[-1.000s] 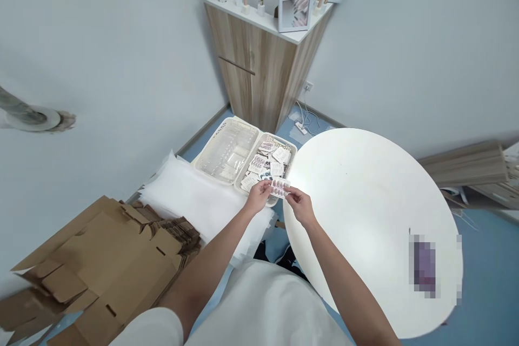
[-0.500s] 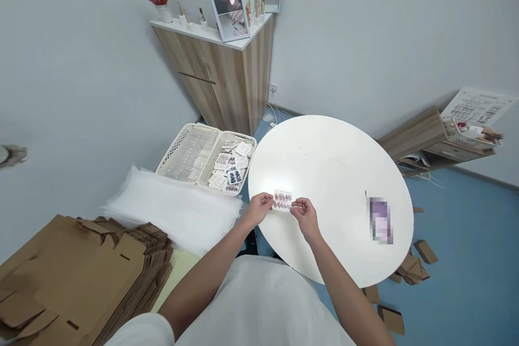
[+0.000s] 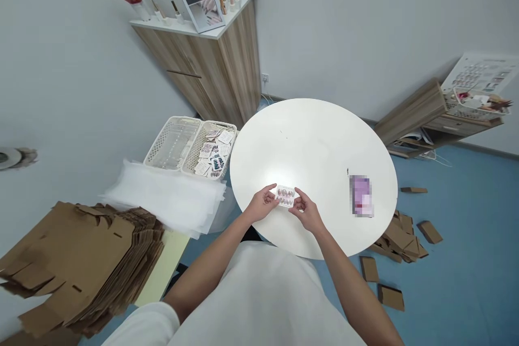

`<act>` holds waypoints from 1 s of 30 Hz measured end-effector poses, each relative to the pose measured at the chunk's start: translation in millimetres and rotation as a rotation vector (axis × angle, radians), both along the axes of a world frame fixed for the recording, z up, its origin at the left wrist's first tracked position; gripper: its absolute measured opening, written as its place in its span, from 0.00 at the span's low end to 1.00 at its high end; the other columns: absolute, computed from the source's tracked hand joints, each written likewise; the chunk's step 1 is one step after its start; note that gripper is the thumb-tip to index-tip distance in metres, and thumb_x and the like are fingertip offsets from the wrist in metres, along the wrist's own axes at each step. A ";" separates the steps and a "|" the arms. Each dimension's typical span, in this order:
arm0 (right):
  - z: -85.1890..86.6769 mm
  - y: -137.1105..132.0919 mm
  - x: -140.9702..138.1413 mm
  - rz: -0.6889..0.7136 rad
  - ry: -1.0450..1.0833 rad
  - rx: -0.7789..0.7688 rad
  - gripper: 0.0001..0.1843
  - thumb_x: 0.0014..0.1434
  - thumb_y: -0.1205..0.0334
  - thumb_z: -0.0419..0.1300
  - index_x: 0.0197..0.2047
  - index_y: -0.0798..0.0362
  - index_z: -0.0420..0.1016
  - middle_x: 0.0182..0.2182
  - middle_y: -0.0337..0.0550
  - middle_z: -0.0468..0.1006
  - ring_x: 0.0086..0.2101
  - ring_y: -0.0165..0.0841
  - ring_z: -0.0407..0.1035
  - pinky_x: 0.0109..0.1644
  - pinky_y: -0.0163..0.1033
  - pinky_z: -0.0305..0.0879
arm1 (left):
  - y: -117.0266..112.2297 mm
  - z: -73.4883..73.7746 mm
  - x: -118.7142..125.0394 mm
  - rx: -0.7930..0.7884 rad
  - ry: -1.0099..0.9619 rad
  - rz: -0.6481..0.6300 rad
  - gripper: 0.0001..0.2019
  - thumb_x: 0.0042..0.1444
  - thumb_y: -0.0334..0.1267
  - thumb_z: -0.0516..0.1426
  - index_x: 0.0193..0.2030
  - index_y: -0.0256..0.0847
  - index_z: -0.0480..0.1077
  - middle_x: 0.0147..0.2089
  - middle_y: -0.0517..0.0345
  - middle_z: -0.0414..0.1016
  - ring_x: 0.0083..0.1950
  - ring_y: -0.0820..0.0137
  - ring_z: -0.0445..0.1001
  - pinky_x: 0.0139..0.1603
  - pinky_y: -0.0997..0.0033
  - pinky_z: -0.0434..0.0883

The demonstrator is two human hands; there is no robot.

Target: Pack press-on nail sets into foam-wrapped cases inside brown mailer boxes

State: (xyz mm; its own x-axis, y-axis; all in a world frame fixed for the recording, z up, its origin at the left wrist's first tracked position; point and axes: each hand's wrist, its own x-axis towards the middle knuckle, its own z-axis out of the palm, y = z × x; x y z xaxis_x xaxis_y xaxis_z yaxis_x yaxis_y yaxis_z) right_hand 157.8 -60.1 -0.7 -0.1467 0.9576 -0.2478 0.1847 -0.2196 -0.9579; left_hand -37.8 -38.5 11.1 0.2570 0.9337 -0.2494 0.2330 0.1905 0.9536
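I see my left hand [image 3: 263, 206] and right hand [image 3: 308, 212] holding a small clear tray of press-on nails [image 3: 286, 196] by its two short ends. The fingers of both hands are clamped on it, just over the near edge of the round white bench [image 3: 316, 135]. A basket [image 3: 193, 165] of similar packs sits well off to the left. The pinch is only at the edges, so I judge the tray could flex, slip and fall past the bench rim.
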 end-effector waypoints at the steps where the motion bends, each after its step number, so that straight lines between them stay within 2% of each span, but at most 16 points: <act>1: -1.3 -0.1 1.4 0.011 -0.005 -0.003 0.36 0.44 0.62 0.61 0.57 0.47 0.56 0.29 0.35 0.67 0.27 0.27 0.63 0.39 0.40 0.64 | -2.0 0.4 -0.8 0.027 0.027 -0.039 0.31 0.44 0.41 0.59 0.57 0.42 0.57 0.34 0.60 0.69 0.31 0.75 0.67 0.37 0.72 0.66; 3: -5.9 1.2 0.5 0.039 -0.029 -0.007 0.36 0.43 0.62 0.61 0.56 0.47 0.57 0.29 0.35 0.68 0.27 0.27 0.63 0.37 0.39 0.64 | -4.8 -1.5 -5.1 0.079 0.101 -0.097 0.35 0.41 0.39 0.60 0.58 0.45 0.55 0.35 0.60 0.68 0.32 0.74 0.67 0.39 0.71 0.65; 6: -19.0 8.1 -11.0 0.077 -0.107 0.006 0.35 0.42 0.62 0.61 0.55 0.46 0.58 0.28 0.35 0.69 0.25 0.27 0.61 0.35 0.38 0.63 | -3.9 -11.7 -16.9 0.120 0.215 -0.089 0.32 0.42 0.37 0.59 0.57 0.45 0.57 0.33 0.61 0.68 0.31 0.74 0.66 0.39 0.71 0.65; 13: -59.0 38.1 -63.4 0.130 -0.347 0.008 0.35 0.41 0.65 0.60 0.55 0.48 0.60 0.26 0.35 0.68 0.27 0.30 0.62 0.33 0.36 0.59 | 19.8 -52.9 -49.4 0.107 0.430 -0.051 0.30 0.41 0.30 0.58 0.55 0.43 0.60 0.35 0.57 0.66 0.32 0.70 0.66 0.39 0.68 0.64; 18: -74.6 50.4 -89.1 0.116 -0.444 -0.042 0.34 0.42 0.69 0.56 0.55 0.49 0.59 0.29 0.38 0.69 0.31 0.32 0.64 0.34 0.36 0.58 | 36.2 -76.8 -59.1 0.058 0.544 -0.106 0.31 0.42 0.28 0.56 0.57 0.40 0.57 0.38 0.54 0.65 0.39 0.64 0.67 0.41 0.67 0.64; 21: -77.7 52.5 -97.4 0.099 -0.492 -0.051 0.34 0.42 0.70 0.55 0.56 0.49 0.58 0.32 0.40 0.70 0.33 0.34 0.64 0.35 0.37 0.59 | 40.1 -81.5 -60.8 0.027 0.574 -0.128 0.32 0.44 0.30 0.55 0.58 0.40 0.54 0.42 0.51 0.64 0.44 0.61 0.66 0.42 0.66 0.63; 25: -76.5 51.1 -103.2 0.080 -0.535 -0.078 0.35 0.43 0.69 0.54 0.57 0.51 0.56 0.34 0.43 0.69 0.34 0.35 0.64 0.37 0.40 0.61 | 40.5 -79.6 -63.1 -0.006 0.565 -0.129 0.33 0.45 0.32 0.55 0.60 0.39 0.51 0.48 0.47 0.60 0.46 0.60 0.66 0.43 0.67 0.63; 27: -74.7 47.7 -103.6 0.028 -0.507 -0.100 0.34 0.43 0.68 0.55 0.56 0.50 0.58 0.35 0.43 0.69 0.33 0.35 0.64 0.39 0.41 0.62 | 39.2 -78.1 -65.1 -0.034 0.500 -0.090 0.34 0.44 0.33 0.56 0.60 0.39 0.51 0.49 0.47 0.60 0.47 0.60 0.66 0.44 0.67 0.63; 30: -71.1 38.9 -102.0 -0.125 -0.354 -0.158 0.33 0.43 0.65 0.57 0.55 0.50 0.59 0.40 0.43 0.69 0.35 0.33 0.65 0.41 0.43 0.64 | 35.2 -77.8 -68.5 -0.140 0.296 0.037 0.34 0.44 0.34 0.57 0.59 0.39 0.52 0.51 0.46 0.61 0.49 0.62 0.65 0.45 0.66 0.64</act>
